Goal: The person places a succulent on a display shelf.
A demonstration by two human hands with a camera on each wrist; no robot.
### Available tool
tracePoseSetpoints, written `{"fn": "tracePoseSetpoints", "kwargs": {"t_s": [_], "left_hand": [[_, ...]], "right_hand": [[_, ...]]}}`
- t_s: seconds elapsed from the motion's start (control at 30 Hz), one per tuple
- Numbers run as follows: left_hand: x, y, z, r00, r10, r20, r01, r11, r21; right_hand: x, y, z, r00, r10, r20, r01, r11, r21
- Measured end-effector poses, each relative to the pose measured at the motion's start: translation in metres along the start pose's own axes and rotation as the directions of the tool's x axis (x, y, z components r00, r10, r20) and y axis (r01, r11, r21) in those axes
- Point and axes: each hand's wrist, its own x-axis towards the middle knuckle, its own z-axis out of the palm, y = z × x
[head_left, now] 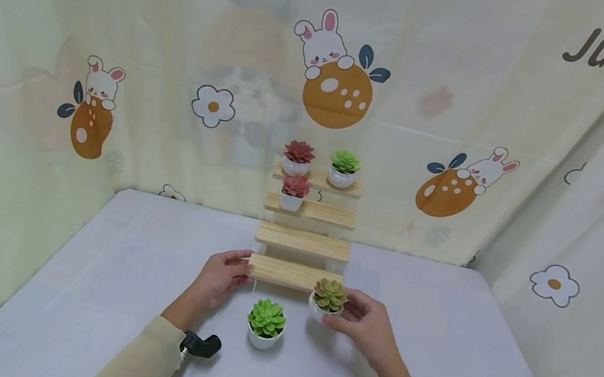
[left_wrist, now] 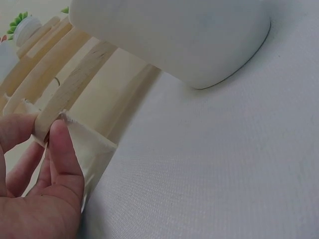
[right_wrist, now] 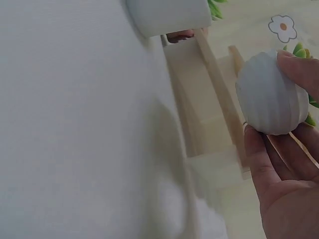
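A tiered wooden plant stand (head_left: 301, 240) stands at the back of the table. My left hand (head_left: 220, 276) pinches the left end of its lowest board (left_wrist: 75, 82) between thumb and fingers. In my right hand (head_left: 372, 331) is a potted succulent with brownish-green leaves (head_left: 329, 295), gripped by its ribbed white pot (right_wrist: 269, 97). The right wrist view shows this pot raised off the table, close to the lowest board's right end. Between the hands, a bright green potted succulent (head_left: 267, 318) sits upright on the table in front of the stand.
On the top board stand a dark red potted succulent (head_left: 298, 158) and a light green one (head_left: 343, 168). A pinkish-red succulent in a squarish white pot (head_left: 293, 192) occupies the second board's left side. A printed curtain (head_left: 167, 57) hangs behind the white-covered table (head_left: 144, 255).
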Motion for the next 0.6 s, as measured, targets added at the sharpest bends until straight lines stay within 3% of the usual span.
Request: {"fn": "tracePoseSetpoints", "kwargs": {"t_s": [0.33,0.6], "left_hand": [[-0.001,0.001,0.000,1.000,-0.006,0.005,0.006,1.000,0.008],[-0.002,0.002,0.000,1.000,-0.008,0.002,0.008,1.000,0.012]], "right_hand": [[0.019,-0.018,0.002,0.997,-0.019,-0.075,0.015,0.998,-0.057],[0.035,-0.029,0.001,0.993,-0.062,-0.104,0.060,0.998,-0.019]]}}
